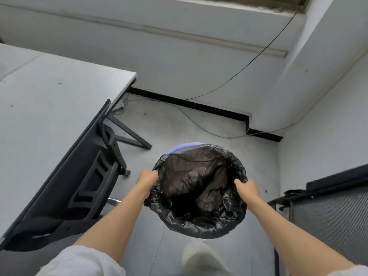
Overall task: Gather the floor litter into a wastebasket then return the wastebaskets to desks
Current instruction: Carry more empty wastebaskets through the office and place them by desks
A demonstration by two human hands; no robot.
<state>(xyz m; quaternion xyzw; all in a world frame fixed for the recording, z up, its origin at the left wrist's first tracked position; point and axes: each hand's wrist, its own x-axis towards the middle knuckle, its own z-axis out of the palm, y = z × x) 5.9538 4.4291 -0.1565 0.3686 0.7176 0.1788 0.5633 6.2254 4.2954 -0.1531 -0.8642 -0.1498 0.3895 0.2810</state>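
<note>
Head view: L hand (147, 179) & R hand (248, 189) fingers grip wastebasket (191, 145) liner (199, 188) rim; no readable labels.

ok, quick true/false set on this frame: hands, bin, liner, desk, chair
1. Both hands grip the rim of the round wastebasket lined with a black plastic bag. True: left hand and right hand hold opposite sides.
2. The wastebasket's plastic rim is red. False: the bare strip at the far edge is blue.
3. The black office chair is pushed against the grey desk. True.
4. The wastebasket is on the desk top. False: it is over the grey floor, beside the desk.
5. A thin black cable runs down the white wall. True.
</note>
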